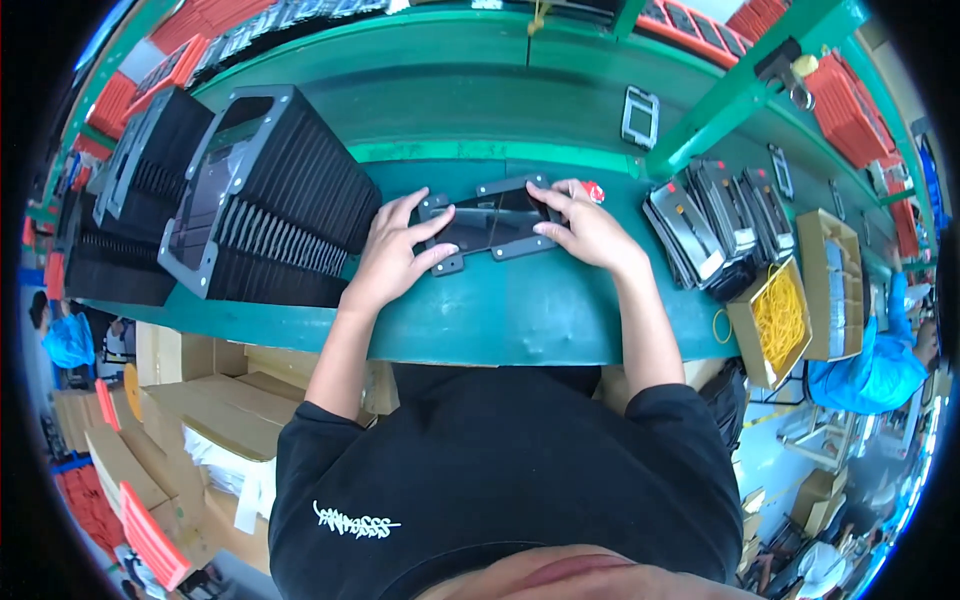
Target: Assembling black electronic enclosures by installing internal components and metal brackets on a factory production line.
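Two bare hands press on one dark rectangular tray (490, 222) with tabs at its corners, which lies flat on the green workbench (560, 310) near the middle, a little back from the front edge. The left hand (392, 250) rests on the tray's left end, fingers spread apart and laid over its corner and rim, thumb on the near side. The right hand (590, 228) covers the tray's right end, fingers apart and curled over the far rim and right edge; neither hand lifts it. A small red object (594, 190) shows just behind the right hand's fingers.

Toward the left end of the bench, just beside the left hand, stands a long row of black trays packed on edge (270, 200), with a second such row (140, 190) farther left. Toward the right end, near the right forearm, lie fanned stacks of dark flat parts (720, 225). At the right front corner sits an open cardboard box of yellow rubber bands (778, 318), with another cardboard box (835, 285) beside it. A lone small grey frame (640, 117) lies on the raised back shelf. Cardboard cartons (200, 420) stand below the front edge at left
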Motion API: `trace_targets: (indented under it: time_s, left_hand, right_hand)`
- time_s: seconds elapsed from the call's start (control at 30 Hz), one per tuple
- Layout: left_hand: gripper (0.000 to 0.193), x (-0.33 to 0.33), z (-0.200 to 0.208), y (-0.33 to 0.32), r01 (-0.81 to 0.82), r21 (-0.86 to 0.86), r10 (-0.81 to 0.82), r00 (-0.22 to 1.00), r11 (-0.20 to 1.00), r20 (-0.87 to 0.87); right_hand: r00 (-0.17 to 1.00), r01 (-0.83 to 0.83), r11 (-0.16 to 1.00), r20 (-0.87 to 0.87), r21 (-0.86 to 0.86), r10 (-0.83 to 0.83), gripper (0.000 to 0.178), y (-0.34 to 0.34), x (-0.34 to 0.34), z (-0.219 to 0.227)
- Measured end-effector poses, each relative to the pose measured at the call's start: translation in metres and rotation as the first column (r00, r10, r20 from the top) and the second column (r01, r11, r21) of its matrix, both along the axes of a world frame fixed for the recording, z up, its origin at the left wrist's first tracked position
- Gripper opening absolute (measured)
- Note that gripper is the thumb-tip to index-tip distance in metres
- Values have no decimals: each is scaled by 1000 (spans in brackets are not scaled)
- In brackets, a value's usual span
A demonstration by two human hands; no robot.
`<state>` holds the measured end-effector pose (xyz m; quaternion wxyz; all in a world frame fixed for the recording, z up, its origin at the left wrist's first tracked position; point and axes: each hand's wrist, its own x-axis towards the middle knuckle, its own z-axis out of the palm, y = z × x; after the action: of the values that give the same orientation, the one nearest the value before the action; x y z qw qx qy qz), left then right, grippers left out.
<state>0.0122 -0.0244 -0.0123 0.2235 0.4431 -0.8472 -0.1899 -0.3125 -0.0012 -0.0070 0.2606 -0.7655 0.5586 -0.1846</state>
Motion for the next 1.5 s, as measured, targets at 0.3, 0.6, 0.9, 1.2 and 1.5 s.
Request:
trace_targets:
  time_s: [0.3,0.6,0.9,1.2,1.5]
  left_hand:
    - [66,5,7,15,66,-140,-76,995,988,-66]
    - [56,15,-29,-5,0,20,8,930,1000,-368]
    - [57,15,-21,3,10,70,15,939,997,-344]
    - [72,10,-7,27,-16,-83,0,982,996,-187]
    - [79,-14,-5,73,-167,-182,142,979,969,-144]
  right_hand:
    - [879,70,995,475,-74,-27,52,-40,44,93]
    - [463,-420,907,857,-12,225,45,14,113,129]
    - [456,60,995,885,77,-96,51,38,121,15]
    - [792,73,995,610,-63,-20,49,70,140,-16]
    - [606,18,977,775,211,-178,56,88,109,-30]
